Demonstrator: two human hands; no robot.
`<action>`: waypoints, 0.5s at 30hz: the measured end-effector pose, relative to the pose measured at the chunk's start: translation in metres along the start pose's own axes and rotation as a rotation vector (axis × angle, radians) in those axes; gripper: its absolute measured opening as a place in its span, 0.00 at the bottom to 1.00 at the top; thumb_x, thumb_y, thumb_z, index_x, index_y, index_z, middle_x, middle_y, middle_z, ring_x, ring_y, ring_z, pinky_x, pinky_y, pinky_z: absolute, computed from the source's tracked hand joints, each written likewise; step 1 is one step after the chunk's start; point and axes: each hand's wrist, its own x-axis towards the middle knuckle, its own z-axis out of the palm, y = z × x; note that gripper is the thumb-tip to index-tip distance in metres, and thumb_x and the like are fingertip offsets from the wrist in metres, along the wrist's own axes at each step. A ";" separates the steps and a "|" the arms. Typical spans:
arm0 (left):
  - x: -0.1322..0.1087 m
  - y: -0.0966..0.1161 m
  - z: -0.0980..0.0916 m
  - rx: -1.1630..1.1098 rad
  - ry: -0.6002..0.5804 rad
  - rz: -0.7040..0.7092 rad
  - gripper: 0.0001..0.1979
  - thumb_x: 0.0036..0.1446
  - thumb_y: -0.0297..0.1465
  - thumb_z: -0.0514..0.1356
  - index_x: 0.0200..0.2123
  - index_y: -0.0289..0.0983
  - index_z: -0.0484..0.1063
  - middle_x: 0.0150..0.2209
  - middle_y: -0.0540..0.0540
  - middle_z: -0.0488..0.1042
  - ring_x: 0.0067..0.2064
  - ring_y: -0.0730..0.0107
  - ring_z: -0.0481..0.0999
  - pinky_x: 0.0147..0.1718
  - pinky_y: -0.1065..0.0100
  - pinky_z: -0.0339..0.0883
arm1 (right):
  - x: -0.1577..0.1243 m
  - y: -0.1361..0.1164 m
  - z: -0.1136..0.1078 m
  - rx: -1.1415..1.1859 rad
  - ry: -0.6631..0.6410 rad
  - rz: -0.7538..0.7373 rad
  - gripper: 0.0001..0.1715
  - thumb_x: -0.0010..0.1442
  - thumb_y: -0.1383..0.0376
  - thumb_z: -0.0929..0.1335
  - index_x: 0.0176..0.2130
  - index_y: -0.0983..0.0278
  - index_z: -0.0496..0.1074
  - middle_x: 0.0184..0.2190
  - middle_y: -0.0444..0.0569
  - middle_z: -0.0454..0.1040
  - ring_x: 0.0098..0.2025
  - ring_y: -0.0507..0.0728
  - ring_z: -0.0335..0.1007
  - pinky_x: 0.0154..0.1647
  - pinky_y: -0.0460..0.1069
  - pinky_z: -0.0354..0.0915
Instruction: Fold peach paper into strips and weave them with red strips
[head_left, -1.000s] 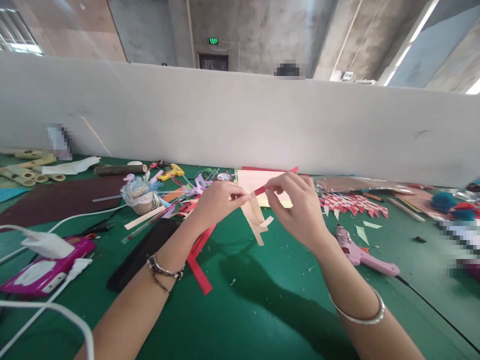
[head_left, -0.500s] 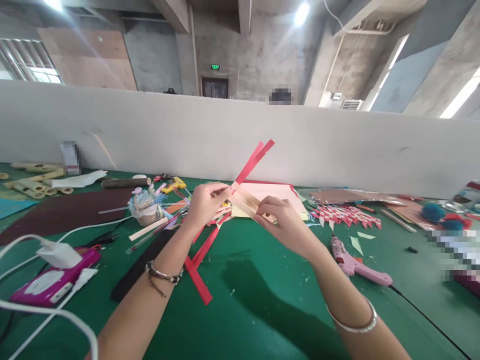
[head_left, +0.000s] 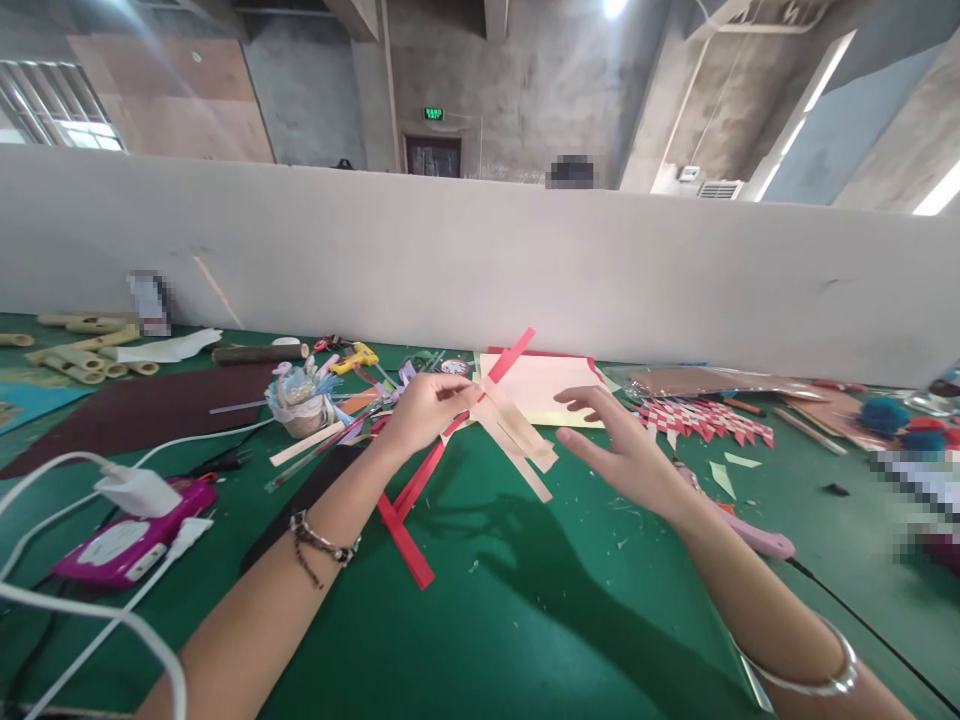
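Note:
My left hand [head_left: 437,408] pinches a woven bundle of paper strips near its crossing point. Red strips [head_left: 513,356] stick up to the upper right from the fingertips, and pale peach strips [head_left: 521,440] hang down to the right. My right hand [head_left: 604,435] is apart from the strips, its fingers spread with nothing in them. Below my left hand, more red strips [head_left: 409,540] reach down onto the green table; whether they join the held bundle I cannot tell. Behind the hands lie sheets of pale pink paper [head_left: 544,382].
A pink glue gun [head_left: 757,537] lies partly behind my right forearm. Further back is a red-and-white woven paper piece [head_left: 709,422]. On the left are a magenta power strip [head_left: 135,535] with white cables, a small decorated pot [head_left: 300,405] and a yellow glue gun [head_left: 356,358]. A white partition [head_left: 450,260] stands behind.
My right hand has let go of the peach strips and moved right, its fingers opening. The strips now fan downward, while the red ends have sunk lower. My left hand keeps its pinch.

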 end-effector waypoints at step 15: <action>-0.048 -0.011 0.051 -0.193 -0.130 -0.315 0.18 0.54 0.43 0.54 0.24 0.35 0.71 0.16 0.54 0.60 0.20 0.75 0.61 0.20 0.73 0.55 | -0.005 -0.006 0.037 0.513 -0.543 0.369 0.11 0.56 0.59 0.63 0.32 0.64 0.65 0.22 0.42 0.68 0.21 0.48 0.62 0.21 0.44 0.57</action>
